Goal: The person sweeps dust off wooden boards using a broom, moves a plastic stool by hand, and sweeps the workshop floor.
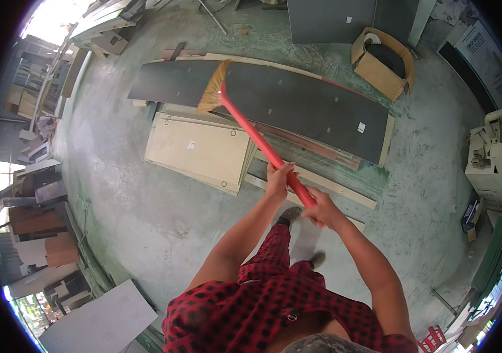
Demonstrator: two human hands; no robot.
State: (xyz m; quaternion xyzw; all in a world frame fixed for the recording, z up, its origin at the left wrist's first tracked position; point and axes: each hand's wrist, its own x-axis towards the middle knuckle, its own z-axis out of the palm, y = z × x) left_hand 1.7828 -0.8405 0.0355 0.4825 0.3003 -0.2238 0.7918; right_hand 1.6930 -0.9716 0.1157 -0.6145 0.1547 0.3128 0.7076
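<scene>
Both my hands are closed round the red handle of a broom (251, 129), held out in front of me with its handle slanting up to the left. My left hand (279, 180) grips partway along the handle. Lower down, near the handle's end, my right hand (323, 209) wraps round it. The broom's tan bristles (213, 89) appear over the left part of a long dark grey panel (304, 100); whether they touch it I cannot tell. Below the panel's left half lies a stack of cream boards (195, 144).
Narrow wooden strips (336, 187) lie on the floor (145, 223) close to my feet. An open cardboard box (380, 73) stands at the far right, beside upright dark panels (333, 20). A beige machine (492, 162) is at the right. Leaning boards (60, 250) line the left side.
</scene>
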